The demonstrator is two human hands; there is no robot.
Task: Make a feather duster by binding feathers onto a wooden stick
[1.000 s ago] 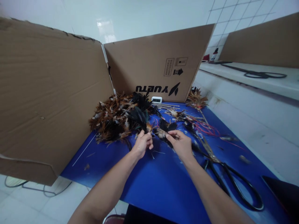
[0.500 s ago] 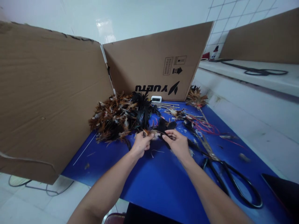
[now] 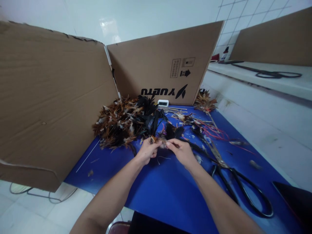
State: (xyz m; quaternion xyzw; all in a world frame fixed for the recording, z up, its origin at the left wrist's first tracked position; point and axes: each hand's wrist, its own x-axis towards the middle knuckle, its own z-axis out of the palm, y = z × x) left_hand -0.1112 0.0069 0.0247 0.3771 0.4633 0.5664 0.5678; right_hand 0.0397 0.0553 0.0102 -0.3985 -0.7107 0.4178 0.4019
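Observation:
Between my hands is a small brown feather with pale fluff at its base. My left hand is closed on it, thumb on top. From the other side, my right hand pinches the fluffy end between thumb and fingers. Right behind them lie loose black feathers. A big pile of brown and black feathers rises to the left, close to my left hand. Large black-handled scissors rest on the blue tabletop, right of my right hand.
Tall cardboard panels stand at the back and left. Red strings, thin sticks and a small white device lie farther back. A feather bundle leans at the back right. Another pair of scissors is on the ledge.
My right hand has moved left, its fingers closing from a loose, spread pose into a pinch at the feather's fluff. My left hand has stayed nearly still.

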